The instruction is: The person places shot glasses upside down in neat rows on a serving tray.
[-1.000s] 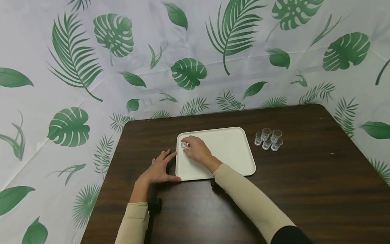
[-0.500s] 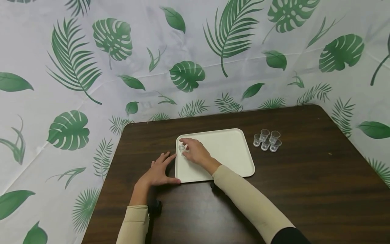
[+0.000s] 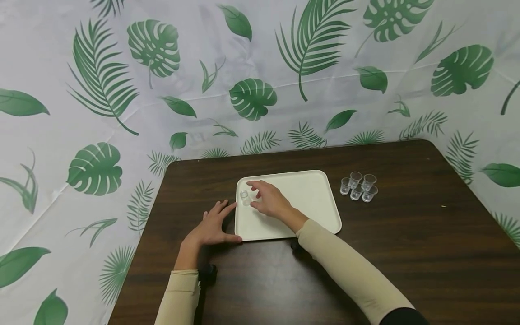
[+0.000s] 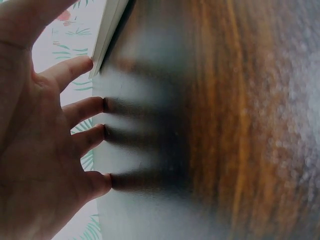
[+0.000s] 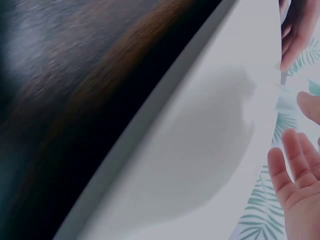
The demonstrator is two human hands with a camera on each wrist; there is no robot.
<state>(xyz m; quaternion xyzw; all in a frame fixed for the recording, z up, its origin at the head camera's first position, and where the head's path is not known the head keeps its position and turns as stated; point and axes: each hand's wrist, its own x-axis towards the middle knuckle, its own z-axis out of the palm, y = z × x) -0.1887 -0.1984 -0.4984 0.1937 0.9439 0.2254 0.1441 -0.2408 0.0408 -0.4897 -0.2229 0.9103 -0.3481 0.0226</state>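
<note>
A small clear plastic cup (image 3: 245, 197) stands upright on the left part of a white tray (image 3: 308, 198). My right hand (image 3: 253, 194) hovers just to the right of the cup with relaxed, spread fingers that hold nothing. My left hand (image 3: 213, 225) lies flat on the dark wooden table (image 3: 406, 253), its fingers (image 4: 82, 107) spread and its thumb at the tray's front-left corner. In the right wrist view the right hand's fingers (image 5: 292, 175) hang over the tray's pale surface (image 5: 200, 150).
Several more clear cups (image 3: 359, 186) stand clustered on the table just right of the tray. A leaf-patterned sheet (image 3: 260, 67) hangs behind and beside the table. The tray's edge (image 4: 107, 30) shows beside my left fingertips.
My right hand was pinching the small cup on the tray; it has let go and drawn slightly to the right. The cup stays standing. The left hand has not moved.
</note>
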